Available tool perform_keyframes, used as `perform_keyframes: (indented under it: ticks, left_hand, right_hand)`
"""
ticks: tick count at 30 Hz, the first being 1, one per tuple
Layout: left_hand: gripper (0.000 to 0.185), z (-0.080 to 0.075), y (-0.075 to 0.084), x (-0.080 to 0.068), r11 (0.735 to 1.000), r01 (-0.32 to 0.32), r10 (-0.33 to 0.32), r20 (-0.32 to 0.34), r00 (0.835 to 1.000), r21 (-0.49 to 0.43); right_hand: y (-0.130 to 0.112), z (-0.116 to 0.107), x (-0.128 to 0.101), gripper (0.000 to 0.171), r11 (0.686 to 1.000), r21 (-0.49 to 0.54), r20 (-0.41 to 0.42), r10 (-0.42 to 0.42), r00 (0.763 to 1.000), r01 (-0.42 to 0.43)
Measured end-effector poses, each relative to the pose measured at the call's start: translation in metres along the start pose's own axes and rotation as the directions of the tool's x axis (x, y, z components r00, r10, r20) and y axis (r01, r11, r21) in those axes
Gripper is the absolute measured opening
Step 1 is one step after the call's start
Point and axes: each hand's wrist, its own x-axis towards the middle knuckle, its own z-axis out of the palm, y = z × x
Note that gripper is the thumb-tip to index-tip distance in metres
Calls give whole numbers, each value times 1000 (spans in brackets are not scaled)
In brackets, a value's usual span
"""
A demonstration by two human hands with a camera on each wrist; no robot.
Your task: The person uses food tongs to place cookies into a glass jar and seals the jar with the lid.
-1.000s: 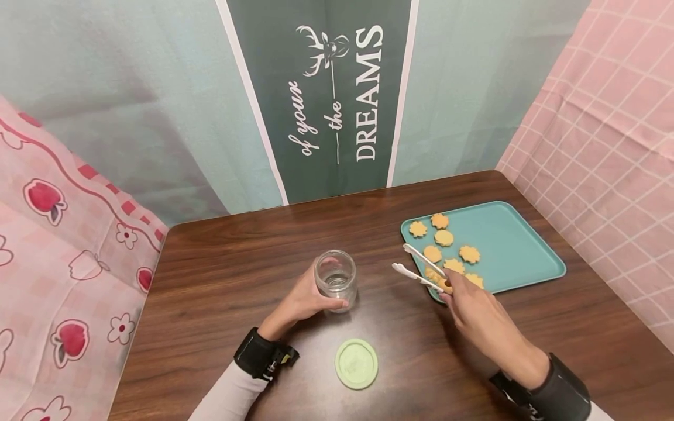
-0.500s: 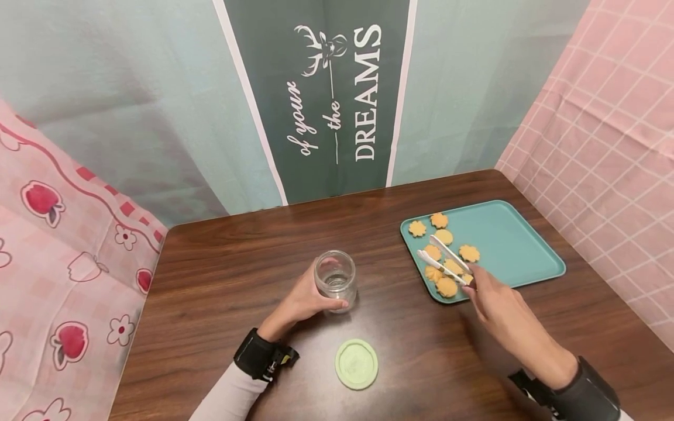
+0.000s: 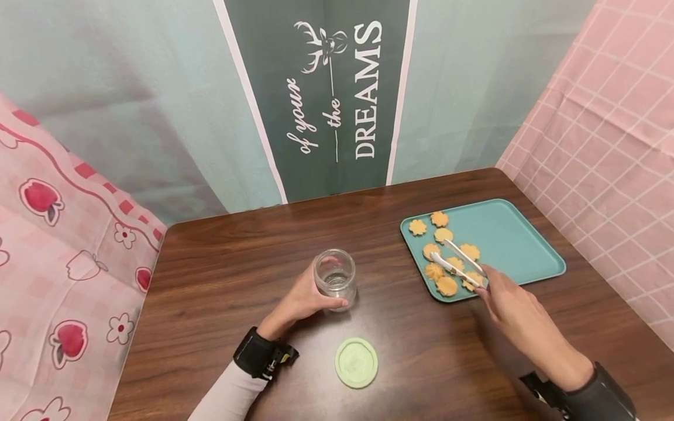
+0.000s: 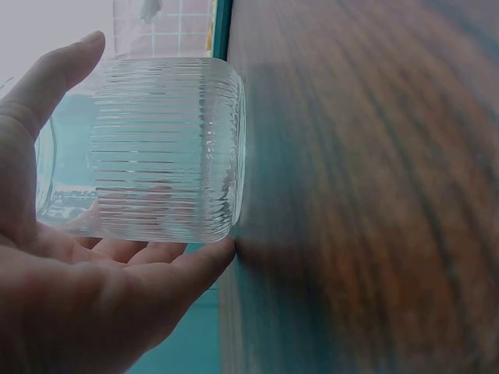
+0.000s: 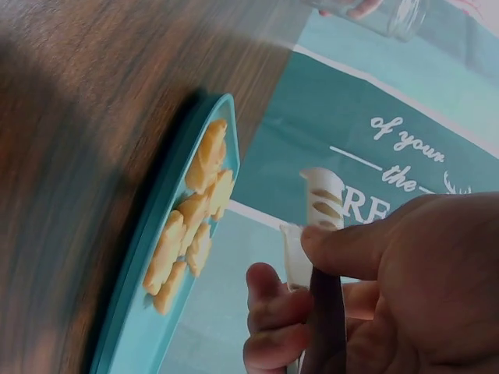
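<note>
In the head view my left hand (image 3: pixel 304 298) grips a clear glass jar (image 3: pixel 338 286) that stands upright on the table without a lid. The left wrist view shows the ribbed wall of the jar (image 4: pixel 160 148), with the thumb on one side and fingers on the other. White-tipped tongs (image 3: pixel 451 268) are pinched in my right hand (image 3: pixel 518 313). Their tips are spread over several flower-shaped cookies (image 3: pixel 446 286) on a teal tray (image 3: pixel 518 245). From the right wrist, the tongs (image 5: pixel 323 199) appear raised above the cookies (image 5: pixel 168 249), with nothing visible between the tips.
A round pale green lid (image 3: pixel 356 363) lies on the brown wooden table (image 3: pixel 253 251), in front of the jar. Curtains hang around the table: a printed teal one (image 3: pixel 337 105) behind, pink ones (image 3: pixel 605 134) at the sides.
My right hand has moved the tongs rightward, from beside the tray's left edge to over the cookies. The left hand and jar have stayed in place.
</note>
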Motion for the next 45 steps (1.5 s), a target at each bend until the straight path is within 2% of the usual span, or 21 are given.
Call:
perform_keyframes:
  ticks: [6,15,23,32,45]
  left_hand:
    - [93,-1,-1,-1,1000,-2,2,5,1000,-11]
    - [99,-1,-2,3,1000,5,-5,6,1000,5]
    - [97,-2,-1,2,1000,11,-11,1,1000,18]
    - [98,-3,-1,3,999,14,-14,-4,1000,34]
    - [97,-5,0,3,999,11,-12,2,1000,35]
  right_hand:
    - [4,-3,-6,54,999,3,62,34,998,-34]
    - [9,-5,-17,50,998,-41,105,46,993,-42]
    - [7,-7,-27,52,998,-56,86,19,996,-14]
    - [6,-7,-31,47,997,-47,180,70,981,-62]
    - [2,-8,-31,44,992,-62,236,118,965,-106]
